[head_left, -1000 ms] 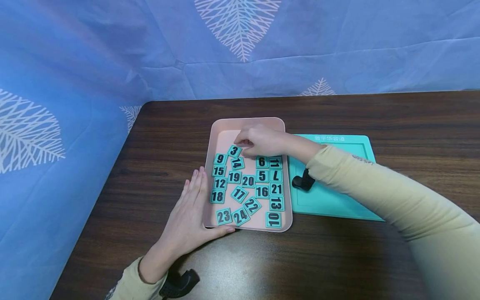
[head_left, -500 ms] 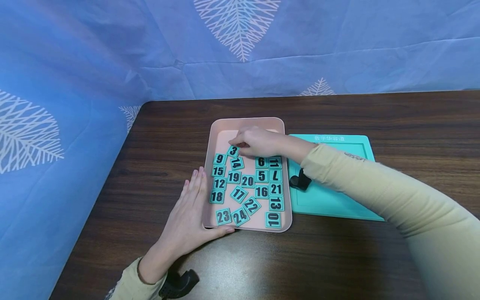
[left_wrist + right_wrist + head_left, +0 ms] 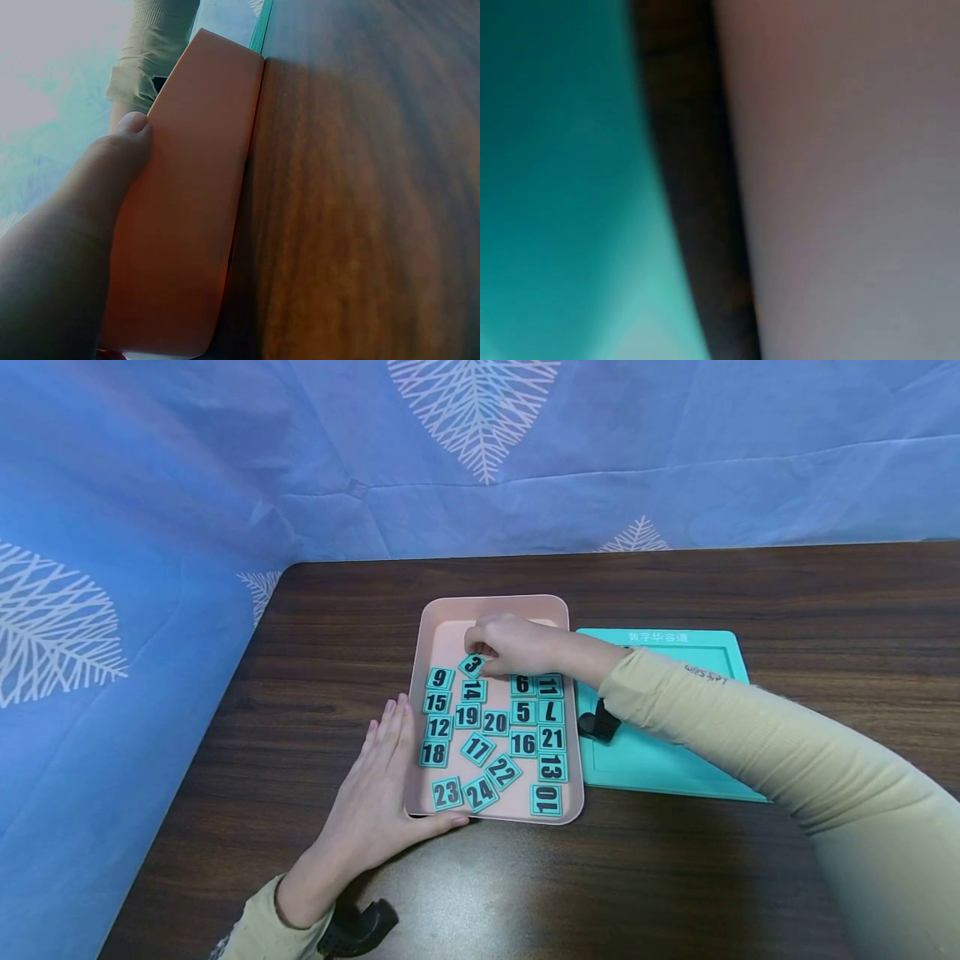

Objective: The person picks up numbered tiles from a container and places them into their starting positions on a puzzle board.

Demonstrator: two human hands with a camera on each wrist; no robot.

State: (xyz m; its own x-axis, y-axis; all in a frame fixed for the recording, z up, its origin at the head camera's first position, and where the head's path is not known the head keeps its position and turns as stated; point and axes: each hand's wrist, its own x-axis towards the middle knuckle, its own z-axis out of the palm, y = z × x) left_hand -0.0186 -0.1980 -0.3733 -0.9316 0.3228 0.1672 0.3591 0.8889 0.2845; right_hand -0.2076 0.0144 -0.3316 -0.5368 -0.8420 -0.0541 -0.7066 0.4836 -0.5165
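Observation:
A pink tray [image 3: 431, 618] on the dark wooden table holds several teal number tiles. My right hand [image 3: 513, 643] reaches into the tray's far end, its curled fingers pinching tile 3 [image 3: 471, 666], which lies tilted just above tile 14 [image 3: 472, 691]. Flat on the table lies my left hand [image 3: 375, 785], its straight fingers along the tray's left wall. The thumb [image 3: 120, 161] presses the tray's near wall [image 3: 187, 225]. The right wrist view is a blur of teal and pink.
A teal puzzle board [image 3: 667, 752] lies right of the tray, touching it, under my right forearm. Blue leaf-print cloth [image 3: 150, 527] hangs behind and to the left. The table's left edge is close to my left hand. Bare wood extends right and toward me.
My right hand's fingers have shifted tile 3 slightly down and right and turned it. Tile 14 below it now sits straighter. My left hand has stayed put.

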